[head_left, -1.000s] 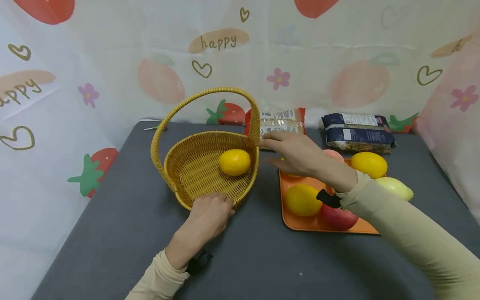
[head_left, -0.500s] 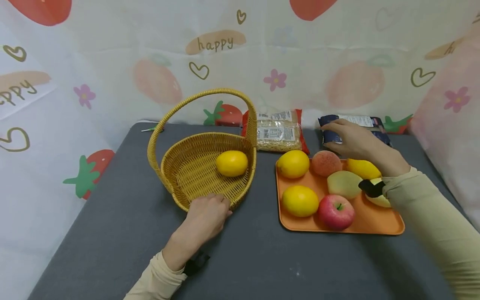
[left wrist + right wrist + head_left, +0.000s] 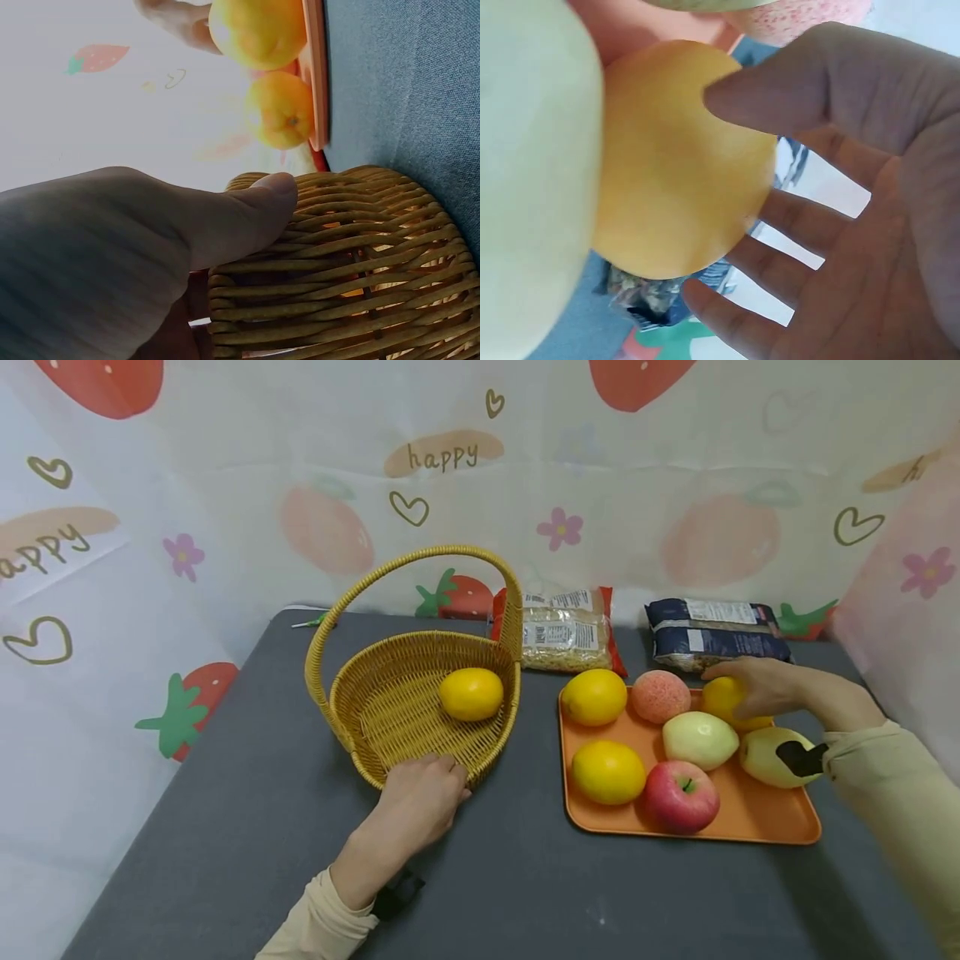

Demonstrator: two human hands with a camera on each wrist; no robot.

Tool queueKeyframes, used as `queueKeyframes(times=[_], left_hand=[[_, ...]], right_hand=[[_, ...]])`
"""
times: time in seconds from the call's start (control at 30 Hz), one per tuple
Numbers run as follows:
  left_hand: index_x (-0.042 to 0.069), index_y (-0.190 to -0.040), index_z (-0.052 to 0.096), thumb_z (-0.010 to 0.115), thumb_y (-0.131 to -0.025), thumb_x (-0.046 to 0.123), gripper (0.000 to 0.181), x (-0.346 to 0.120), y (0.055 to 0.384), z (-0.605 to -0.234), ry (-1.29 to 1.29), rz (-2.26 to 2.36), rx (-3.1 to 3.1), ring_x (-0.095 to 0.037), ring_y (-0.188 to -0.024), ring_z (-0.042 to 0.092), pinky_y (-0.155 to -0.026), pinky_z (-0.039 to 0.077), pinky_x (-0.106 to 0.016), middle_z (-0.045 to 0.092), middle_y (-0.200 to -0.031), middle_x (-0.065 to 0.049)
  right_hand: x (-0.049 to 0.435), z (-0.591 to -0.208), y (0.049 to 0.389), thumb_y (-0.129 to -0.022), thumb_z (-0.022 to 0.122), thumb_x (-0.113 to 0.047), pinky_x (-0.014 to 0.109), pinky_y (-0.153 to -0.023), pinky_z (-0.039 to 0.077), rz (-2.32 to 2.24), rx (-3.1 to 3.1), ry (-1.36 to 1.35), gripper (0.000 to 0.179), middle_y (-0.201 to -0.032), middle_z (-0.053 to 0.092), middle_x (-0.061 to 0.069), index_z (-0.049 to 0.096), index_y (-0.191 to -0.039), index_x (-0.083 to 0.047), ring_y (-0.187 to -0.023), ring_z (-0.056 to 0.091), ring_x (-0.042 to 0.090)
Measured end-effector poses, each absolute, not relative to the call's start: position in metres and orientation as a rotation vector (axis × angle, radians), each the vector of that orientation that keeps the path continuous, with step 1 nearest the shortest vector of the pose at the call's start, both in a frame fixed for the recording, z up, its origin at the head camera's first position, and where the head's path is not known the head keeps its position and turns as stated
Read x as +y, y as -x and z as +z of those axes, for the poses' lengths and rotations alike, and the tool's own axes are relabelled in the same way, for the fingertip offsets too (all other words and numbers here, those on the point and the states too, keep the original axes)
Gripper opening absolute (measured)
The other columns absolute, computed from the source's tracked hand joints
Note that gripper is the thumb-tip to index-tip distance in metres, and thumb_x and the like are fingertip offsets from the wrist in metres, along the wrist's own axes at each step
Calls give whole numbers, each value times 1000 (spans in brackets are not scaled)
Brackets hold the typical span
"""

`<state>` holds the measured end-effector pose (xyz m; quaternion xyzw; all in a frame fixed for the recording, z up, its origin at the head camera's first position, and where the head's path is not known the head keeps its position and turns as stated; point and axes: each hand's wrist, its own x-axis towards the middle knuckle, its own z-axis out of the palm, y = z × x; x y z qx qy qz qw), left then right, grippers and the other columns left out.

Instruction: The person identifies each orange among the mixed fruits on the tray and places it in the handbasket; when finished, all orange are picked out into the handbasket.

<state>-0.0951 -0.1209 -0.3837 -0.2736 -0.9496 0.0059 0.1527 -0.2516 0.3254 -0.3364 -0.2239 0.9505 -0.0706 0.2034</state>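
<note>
My left hand (image 3: 422,797) grips the near rim of the yellow wicker basket (image 3: 375,660); in the left wrist view the thumb (image 3: 259,214) lies along the weave. One lemon (image 3: 471,695) sits inside the basket toward its right. My right hand (image 3: 780,689) is at the back right of the orange tray (image 3: 757,827), thumb and fingers around another lemon (image 3: 682,165). In the right wrist view its thumb crosses the front of that lemon, with some fingertips hidden behind. Also on the tray are two more lemons (image 3: 607,772), an apple (image 3: 681,797), a peach (image 3: 660,696) and two pale green fruits (image 3: 700,740).
Behind the tray lie a red-edged clear food bag (image 3: 566,631) and a dark blue food bag (image 3: 716,631). A small green-tipped item (image 3: 311,622) is at the table's back left. A printed cloth (image 3: 630,485) hangs behind the grey table (image 3: 510,893).
My right hand has moved from beside the basket's right side, over the tray's back, to the lemon at its back right. The left hand has stayed on the basket rim.
</note>
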Motion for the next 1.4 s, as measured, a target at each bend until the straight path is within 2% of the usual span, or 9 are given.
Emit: queueKeyframes(times=[0.17,0.3,0.63,0.87,1.1,1.3,1.4], left_hand=[[14,-70,62,75,-85,24,23,-121,95,-383,781,11,-2729,-16,-59,57,-49,47,-30,59,-68,0],[14,-70,62,75,-85,24,22,-121,95,-384,779,3,-2743,-16,-60,57,-50,47,-31,59,-69,0],[14,-71,63,74,-85,25,21,-120,95,-384,780,11,-2751,-17,-60,57,-51,48,-31,60,-70,-1],[14,-71,63,74,-85,25,22,-120,95,-384,773,14,-2752,-16,-61,58,-51,48,-31,60,-70,0],[14,-72,63,74,-86,25,21,-120,96,-384,765,18,-2765,-16,-61,58,-50,48,-31,60,-70,0],[14,-72,63,74,-86,26,21,-120,95,-384,771,28,-2755,-16,-60,58,-50,47,-30,61,-70,0],[14,-71,62,75,-85,26,22,-121,95,-384,773,32,-2746,-16,-60,57,-49,47,-30,60,-69,0]], right_hand=[[331,-340,253,-65,77,-12,41,-76,46,-199,2627,626,68,-116,62,21,57,-128,0,-89,54,27],[332,-343,255,-63,77,-9,38,-73,45,-190,2631,638,69,-115,62,21,56,-129,0,-87,53,26],[330,-343,256,-63,77,-5,49,-78,49,-146,2648,614,68,-114,61,23,55,-127,0,-87,54,30],[330,-343,254,-62,78,-7,46,-76,48,-147,2661,609,68,-112,62,22,56,-127,0,-86,53,29],[331,-345,253,-63,80,-12,40,-72,45,-130,2705,651,66,-107,64,17,58,-124,0,-84,53,27],[332,-343,249,-66,81,-20,49,-76,49,-101,2765,577,70,-112,64,24,55,-128,0,-88,55,33],[332,-338,248,-69,81,-26,51,-72,50,-85,2822,532,70,-115,61,28,54,-129,-3,-89,56,36]])
